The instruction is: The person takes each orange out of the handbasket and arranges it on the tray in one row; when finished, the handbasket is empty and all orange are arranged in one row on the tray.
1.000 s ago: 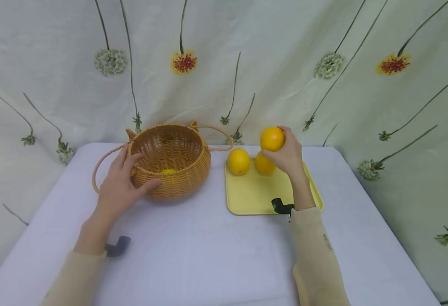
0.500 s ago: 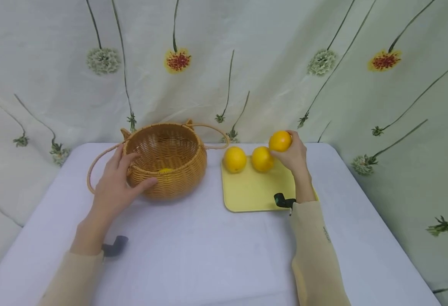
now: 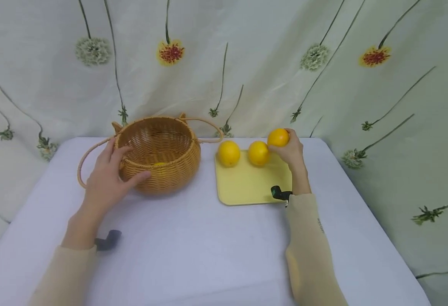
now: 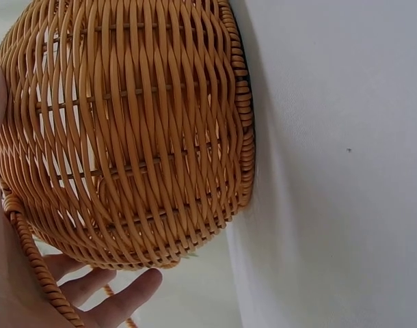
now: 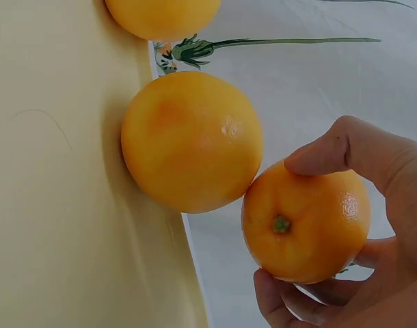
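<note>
A round wicker basket point(image 3: 163, 176) with looped handles stands on the left of the table. My left hand point(image 3: 103, 180) grips its left side, the thumb along the outer wall and fingers at the rim. In the left wrist view, a twisted handle point(image 4: 41, 266) crosses that hand. Something yellow point(image 3: 160, 164) shows inside the basket, mostly hidden by its front wall. My right hand point(image 3: 293, 151) holds an orange point(image 5: 304, 222) between thumb and fingers at the tray's back right. This fruit touches or nearly touches a second orange point(image 5: 191, 142). Farther left sits a third orange point(image 3: 229, 153).
Beneath the oranges lies a pale yellow tray point(image 3: 252, 187) on a white-covered table point(image 3: 193, 246). Behind the table hangs a flower-print cloth point(image 3: 266, 63). The basket's right handle point(image 3: 210, 123) sticks out towards the tray.
The held orange has gone right and down, from above the second orange to beside it. My left hand stays on the basket. The head view has shifted slightly.
</note>
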The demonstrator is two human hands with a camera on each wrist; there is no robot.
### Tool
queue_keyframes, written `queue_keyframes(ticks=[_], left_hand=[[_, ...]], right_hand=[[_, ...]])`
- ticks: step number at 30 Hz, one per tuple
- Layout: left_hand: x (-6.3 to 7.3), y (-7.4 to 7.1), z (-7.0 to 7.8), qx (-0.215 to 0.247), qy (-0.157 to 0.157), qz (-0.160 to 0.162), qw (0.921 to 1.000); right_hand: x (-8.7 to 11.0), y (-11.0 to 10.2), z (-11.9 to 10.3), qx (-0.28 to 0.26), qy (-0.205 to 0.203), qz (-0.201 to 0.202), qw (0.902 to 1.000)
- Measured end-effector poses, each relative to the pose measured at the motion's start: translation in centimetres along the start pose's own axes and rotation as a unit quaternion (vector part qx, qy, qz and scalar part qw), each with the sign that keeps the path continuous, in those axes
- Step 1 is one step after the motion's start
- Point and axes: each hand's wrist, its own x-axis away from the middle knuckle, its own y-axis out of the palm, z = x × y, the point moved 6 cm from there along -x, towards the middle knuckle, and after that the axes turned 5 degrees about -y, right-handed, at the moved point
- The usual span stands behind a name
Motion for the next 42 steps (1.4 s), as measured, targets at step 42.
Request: queue_keyframes(ticks=[42], left_hand=[[-0.3,0.0,-0.4,-0.010,-0.011,-0.012,0.9998]], right_hand=[[0.4,2.0,2.6,0.063,0.040,-0.161,0.9841]])
